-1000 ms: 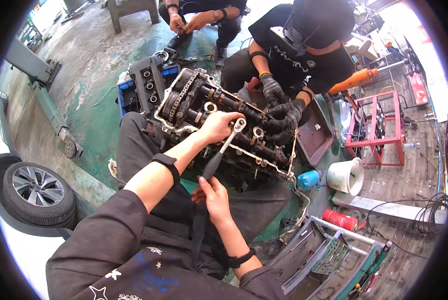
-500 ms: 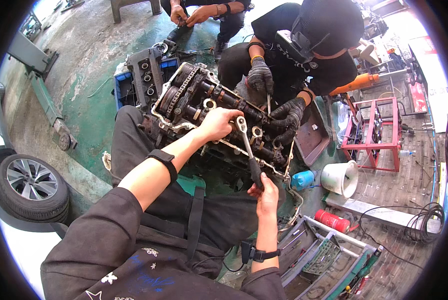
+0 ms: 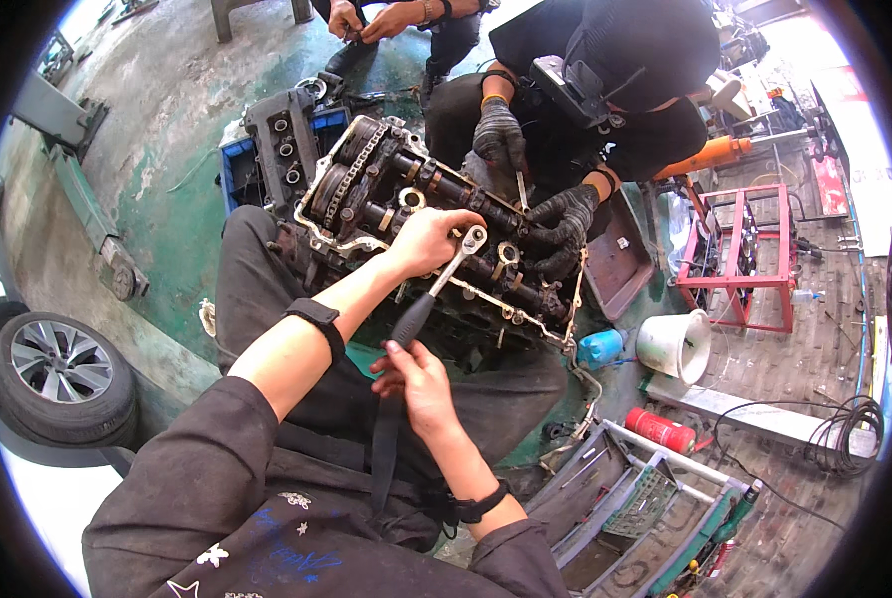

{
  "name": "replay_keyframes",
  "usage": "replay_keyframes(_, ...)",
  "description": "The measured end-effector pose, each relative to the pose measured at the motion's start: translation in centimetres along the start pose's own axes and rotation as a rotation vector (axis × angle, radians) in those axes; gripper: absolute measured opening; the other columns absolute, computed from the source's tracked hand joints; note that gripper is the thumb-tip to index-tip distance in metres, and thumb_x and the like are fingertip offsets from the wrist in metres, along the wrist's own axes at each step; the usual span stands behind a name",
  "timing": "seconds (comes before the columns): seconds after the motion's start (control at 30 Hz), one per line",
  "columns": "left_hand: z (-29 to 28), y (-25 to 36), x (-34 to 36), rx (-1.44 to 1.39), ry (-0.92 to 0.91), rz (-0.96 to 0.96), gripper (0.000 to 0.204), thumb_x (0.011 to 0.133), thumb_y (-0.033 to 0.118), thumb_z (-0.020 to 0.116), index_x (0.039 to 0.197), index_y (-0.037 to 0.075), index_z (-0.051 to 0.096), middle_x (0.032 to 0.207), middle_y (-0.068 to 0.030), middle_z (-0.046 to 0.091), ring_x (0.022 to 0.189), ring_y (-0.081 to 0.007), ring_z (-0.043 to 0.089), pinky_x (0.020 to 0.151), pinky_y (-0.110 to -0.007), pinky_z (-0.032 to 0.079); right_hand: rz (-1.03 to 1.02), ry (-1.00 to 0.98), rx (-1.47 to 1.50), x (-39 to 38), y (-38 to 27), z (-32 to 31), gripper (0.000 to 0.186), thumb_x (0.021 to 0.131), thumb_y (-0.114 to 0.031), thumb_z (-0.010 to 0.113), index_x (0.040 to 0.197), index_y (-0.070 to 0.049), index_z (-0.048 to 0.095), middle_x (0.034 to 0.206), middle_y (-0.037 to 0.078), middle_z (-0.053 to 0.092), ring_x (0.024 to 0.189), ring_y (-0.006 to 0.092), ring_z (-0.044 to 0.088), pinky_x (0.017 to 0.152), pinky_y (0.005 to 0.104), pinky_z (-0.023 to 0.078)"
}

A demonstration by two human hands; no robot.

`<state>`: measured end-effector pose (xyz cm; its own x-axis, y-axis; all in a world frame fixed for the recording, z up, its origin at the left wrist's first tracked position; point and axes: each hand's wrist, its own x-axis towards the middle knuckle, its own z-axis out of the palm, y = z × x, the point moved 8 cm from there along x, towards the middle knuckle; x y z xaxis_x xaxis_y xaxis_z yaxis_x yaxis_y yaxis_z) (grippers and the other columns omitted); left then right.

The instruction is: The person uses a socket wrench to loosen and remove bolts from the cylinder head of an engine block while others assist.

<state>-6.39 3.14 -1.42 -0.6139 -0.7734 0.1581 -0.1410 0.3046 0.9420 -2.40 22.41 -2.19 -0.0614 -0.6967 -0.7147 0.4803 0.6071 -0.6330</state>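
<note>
A ratchet wrench (image 3: 436, 289) with a chrome head and black handle lies across the near side of an engine's cylinder head (image 3: 406, 204), which shows camshafts and a timing chain. My left hand (image 3: 432, 241) is closed at the wrench's head, its fingertips partly hidden behind it. At the handle's lower end, my right hand (image 3: 421, 384) holds on with loosely curled fingers. Opposite me, a co-worker's gloved hands work on the camshaft area; one gloved hand (image 3: 499, 138) grips a thin metal tool (image 3: 522, 189), and the other gloved hand (image 3: 564, 227) rests on the engine.
A valve cover (image 3: 285, 145) sits by a blue crate (image 3: 237, 169) at the far left. To the right are a grey tray (image 3: 620, 261), a white bucket (image 3: 673, 346), a red metal frame (image 3: 740, 254) and a fire extinguisher (image 3: 660, 431). Another person's hands (image 3: 371, 22) show at the top.
The wrench handle has swung left, with my right hand moving left along with it. My left hand stays near the wrench's head. The co-worker's hands remain at the engine.
</note>
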Motion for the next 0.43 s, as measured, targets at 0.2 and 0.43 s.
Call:
replay_keyframes(0.2, -0.3, -0.5, 0.0, 0.113, 0.019, -0.056, 0.037, 0.067, 0.000, 0.053, 0.100, 0.009, 0.066, 0.089, -0.0137, 0.067, 0.087, -0.0278, 0.064, 0.079, -0.035, 0.050, -0.053, 0.232, -0.103, -2.9, -1.5, -9.9, 0.026, 0.087, -0.029, 0.057, 0.090, -0.003, 0.060, 0.074, 0.007, 0.063, 0.058, 0.0154, 0.060, 0.052, 0.0260, 0.046)
replay_keyframes(0.43, -0.4, -0.4, 0.0, 0.183, 0.006, -0.093, 0.032, 0.069, 0.009, 0.067, 0.101, 0.006, 0.064, 0.090, -0.0132, 0.067, 0.087, -0.0250, 0.065, 0.077, -0.033, 0.050, -0.170, 0.398, 0.121, -2.5, -4.0, -16.8, 0.030, 0.087, -0.030, 0.058, 0.094, -0.001, 0.060, 0.070, 0.007, 0.062, 0.057, 0.0172, 0.060, 0.053, 0.0263, 0.047)
